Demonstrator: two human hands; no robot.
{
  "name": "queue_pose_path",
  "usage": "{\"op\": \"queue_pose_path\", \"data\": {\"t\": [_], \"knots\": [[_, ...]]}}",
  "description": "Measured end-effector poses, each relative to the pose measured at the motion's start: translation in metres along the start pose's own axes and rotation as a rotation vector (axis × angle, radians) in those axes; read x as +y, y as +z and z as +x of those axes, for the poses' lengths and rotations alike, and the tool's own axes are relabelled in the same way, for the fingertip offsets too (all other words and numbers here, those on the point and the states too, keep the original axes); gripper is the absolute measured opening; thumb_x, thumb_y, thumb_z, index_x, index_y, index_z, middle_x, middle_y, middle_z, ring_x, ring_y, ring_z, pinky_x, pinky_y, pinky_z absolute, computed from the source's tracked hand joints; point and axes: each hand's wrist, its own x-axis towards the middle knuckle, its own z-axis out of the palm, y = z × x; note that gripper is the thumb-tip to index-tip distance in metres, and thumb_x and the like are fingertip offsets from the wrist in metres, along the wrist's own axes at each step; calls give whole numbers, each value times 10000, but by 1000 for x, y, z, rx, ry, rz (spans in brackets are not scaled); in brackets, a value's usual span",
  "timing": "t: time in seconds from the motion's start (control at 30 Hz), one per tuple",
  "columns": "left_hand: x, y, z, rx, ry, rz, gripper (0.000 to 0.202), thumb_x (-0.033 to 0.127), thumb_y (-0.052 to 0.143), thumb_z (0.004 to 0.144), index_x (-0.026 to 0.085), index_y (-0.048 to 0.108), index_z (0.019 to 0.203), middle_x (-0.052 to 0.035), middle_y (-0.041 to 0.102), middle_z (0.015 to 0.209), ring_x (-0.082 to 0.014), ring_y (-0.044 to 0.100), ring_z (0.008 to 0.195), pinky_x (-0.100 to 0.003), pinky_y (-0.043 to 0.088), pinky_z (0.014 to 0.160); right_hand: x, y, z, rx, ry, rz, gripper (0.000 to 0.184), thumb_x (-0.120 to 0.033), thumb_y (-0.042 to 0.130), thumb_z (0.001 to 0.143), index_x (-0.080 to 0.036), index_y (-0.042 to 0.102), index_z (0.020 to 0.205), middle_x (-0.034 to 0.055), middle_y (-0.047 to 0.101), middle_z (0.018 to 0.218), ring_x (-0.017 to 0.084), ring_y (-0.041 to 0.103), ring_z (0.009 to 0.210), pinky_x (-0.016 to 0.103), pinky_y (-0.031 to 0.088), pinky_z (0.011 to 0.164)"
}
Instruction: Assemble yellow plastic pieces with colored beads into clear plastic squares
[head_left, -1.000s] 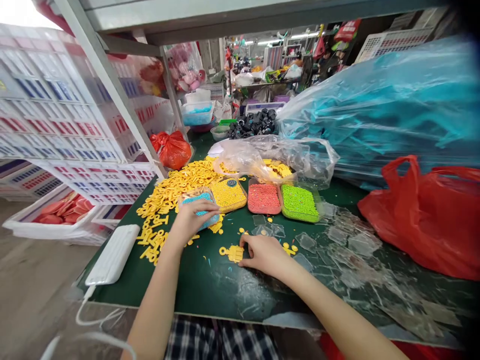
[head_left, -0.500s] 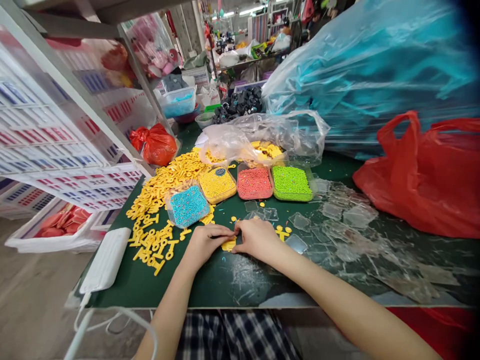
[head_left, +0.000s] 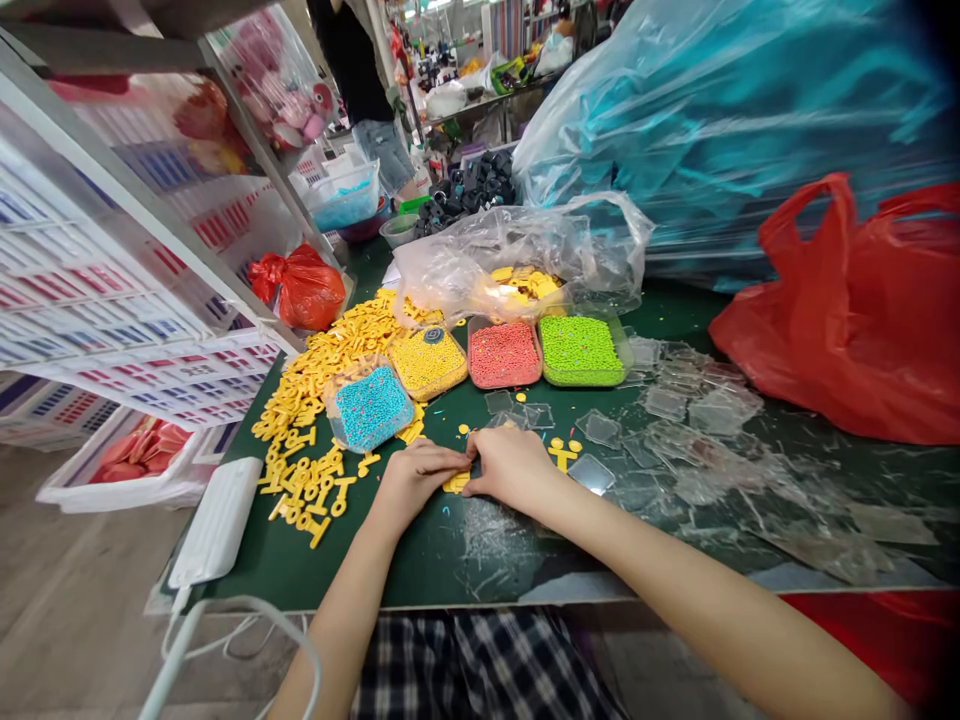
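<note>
My left hand (head_left: 421, 482) and my right hand (head_left: 511, 464) meet over the green tabletop. Between their fingertips is a small flat yellow plastic piece (head_left: 457, 482), partly covered by the fingers. Both hands are closed on it, the right thumb against its near side. Just beyond are open trays of tiny beads: a blue one (head_left: 373, 408), a yellow one (head_left: 427, 362), a red one (head_left: 504, 355) and a green one (head_left: 582, 350). Close to my right hand lie a few yellow pieces (head_left: 562, 452) and a clear plastic square (head_left: 592, 474).
Many yellow key-shaped pieces (head_left: 311, 465) are heaped at the left. Clear plastic squares (head_left: 716, 408) and scraps spread to the right, before a red bag (head_left: 847, 320). A white power bank (head_left: 217, 522) with a cable sits at the left edge. Behind, a person (head_left: 356, 75) stands.
The view has shifted slightly, and a person in a black top has come into sight at the back left. Both hands stay together on the yellow piece with little movement.
</note>
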Motion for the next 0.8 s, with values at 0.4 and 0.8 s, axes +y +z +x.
{"op": "queue_pose_path", "data": {"t": [0.4,0.8], "knots": [[5,-1,0,-39,-68,61,153,263,612,889,302,760,888,6,772,927,-178,722,845,-484,220,1139,1,-2,-2,9,-4,2,387,-427,759,733,-206,688,1042,82,714,1063,262,640,1018,327,486,781],[4,-2,2,-42,-124,59,122,276,664,851,336,765,885,11,773,917,-213,690,968,-535,137,1143,-1,-3,-3,-6,6,-32,409,-432,746,749,-196,676,1076,82,713,1073,260,640,1030,332,490,794]]}}
